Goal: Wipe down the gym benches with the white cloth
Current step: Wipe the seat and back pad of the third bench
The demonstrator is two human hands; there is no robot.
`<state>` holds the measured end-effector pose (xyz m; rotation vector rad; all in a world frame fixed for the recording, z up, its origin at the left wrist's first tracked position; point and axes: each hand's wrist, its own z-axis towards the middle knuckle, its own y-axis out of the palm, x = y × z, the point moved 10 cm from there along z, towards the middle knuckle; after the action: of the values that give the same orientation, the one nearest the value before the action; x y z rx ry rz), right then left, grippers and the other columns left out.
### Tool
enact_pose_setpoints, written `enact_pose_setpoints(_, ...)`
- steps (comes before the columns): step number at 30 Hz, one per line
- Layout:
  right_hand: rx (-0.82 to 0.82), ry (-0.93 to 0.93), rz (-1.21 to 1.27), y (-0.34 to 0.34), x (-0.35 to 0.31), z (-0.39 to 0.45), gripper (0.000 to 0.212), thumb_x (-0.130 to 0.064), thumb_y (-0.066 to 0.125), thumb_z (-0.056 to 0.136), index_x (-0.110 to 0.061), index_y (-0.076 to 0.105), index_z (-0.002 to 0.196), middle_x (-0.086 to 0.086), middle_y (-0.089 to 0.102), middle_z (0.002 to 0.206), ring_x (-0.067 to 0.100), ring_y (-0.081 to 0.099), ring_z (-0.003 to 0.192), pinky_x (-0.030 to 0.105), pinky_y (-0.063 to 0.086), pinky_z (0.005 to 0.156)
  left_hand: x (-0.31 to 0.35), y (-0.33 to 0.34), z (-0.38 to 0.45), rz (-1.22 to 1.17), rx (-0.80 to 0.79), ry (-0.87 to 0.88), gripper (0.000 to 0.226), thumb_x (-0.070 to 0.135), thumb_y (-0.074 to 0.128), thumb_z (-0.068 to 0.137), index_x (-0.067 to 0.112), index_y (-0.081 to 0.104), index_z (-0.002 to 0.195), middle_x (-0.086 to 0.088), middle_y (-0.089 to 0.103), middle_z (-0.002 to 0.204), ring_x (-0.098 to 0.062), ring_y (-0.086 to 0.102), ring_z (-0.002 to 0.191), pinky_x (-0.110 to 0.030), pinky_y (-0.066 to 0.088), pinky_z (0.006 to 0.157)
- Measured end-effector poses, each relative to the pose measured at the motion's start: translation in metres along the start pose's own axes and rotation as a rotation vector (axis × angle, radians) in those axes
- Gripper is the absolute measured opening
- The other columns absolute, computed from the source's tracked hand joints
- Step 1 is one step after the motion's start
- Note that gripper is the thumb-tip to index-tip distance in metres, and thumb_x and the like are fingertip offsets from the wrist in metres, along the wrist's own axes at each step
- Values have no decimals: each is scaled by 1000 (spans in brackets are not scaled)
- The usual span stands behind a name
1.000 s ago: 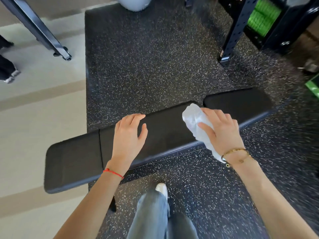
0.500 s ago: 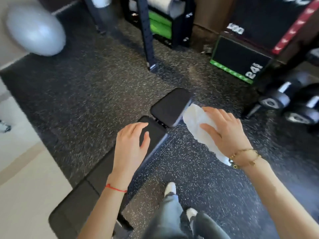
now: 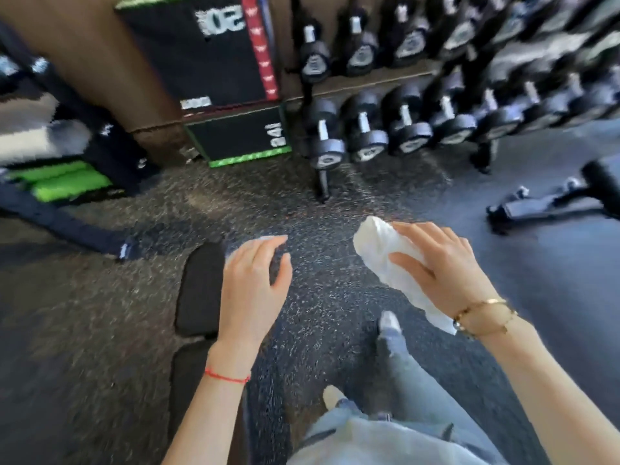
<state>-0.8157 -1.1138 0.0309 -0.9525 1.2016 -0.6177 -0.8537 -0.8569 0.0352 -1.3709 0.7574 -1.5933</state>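
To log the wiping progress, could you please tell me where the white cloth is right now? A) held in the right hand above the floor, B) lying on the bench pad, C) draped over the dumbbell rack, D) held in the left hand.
A: the right hand grips the cloth over bare floor, off the bench.

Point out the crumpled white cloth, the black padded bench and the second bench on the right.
crumpled white cloth [image 3: 379, 255]: head view, its upper bunched part.
black padded bench [image 3: 198, 290]: head view, its end pad.
second bench [image 3: 604, 182]: head view, right edge, its dark pad.
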Motion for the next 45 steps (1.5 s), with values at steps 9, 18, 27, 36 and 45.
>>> enact_pose_setpoints(9, 185, 265, -28, -91, 152, -2, 45, -52, 40, 92, -34, 47, 133, -6, 57, 122, 25, 51, 106, 38, 31, 88, 165, 111, 123, -126, -145, 311, 28, 27, 55, 96, 22, 63, 122, 6, 65, 122, -13, 57, 116, -44, 42, 105)
enact_pose_setpoints(18, 309, 489, -33, -175, 297, 5, 41, -49, 40, 96, -34, 49, 133, -6, 57, 125, 26, 49, 113, 35, 26, 93, 325, 203, 216, -257, -222, 487, 26, 24, 57, 95, 20, 65, 120, 6, 67, 119, -12, 59, 114, -46, 45, 102)
enact_pose_setpoints(27, 385, 685, -55, -222, 426, 43, 55, -59, 25, 89, -36, 46, 135, -7, 56, 123, 21, 48, 108, 30, 25, 90, 456, 315, 320, -291, -373, 687, 31, 31, 51, 94, 20, 64, 121, 4, 67, 120, -15, 60, 113, -46, 47, 100)
enact_pose_setpoints(36, 560, 848, -103, -291, 556, 130, 50, -52, 32, 93, -28, 51, 132, -2, 60, 117, 27, 55, 102, 42, 39, 87, 599, 415, 459, -344, -456, 902, 31, 29, 52, 94, 20, 64, 121, 5, 66, 117, -15, 60, 110, -45, 48, 96)
enact_pose_setpoints(45, 630, 995, -79, -347, 672, 156, 51, -53, 33, 93, -28, 52, 133, -2, 61, 116, 23, 55, 97, 40, 40, 83, 736, 508, 529, -354, -547, 1091, 31, 28, 51, 93, 16, 65, 118, 1, 68, 114, -17, 61, 109, -43, 49, 95)
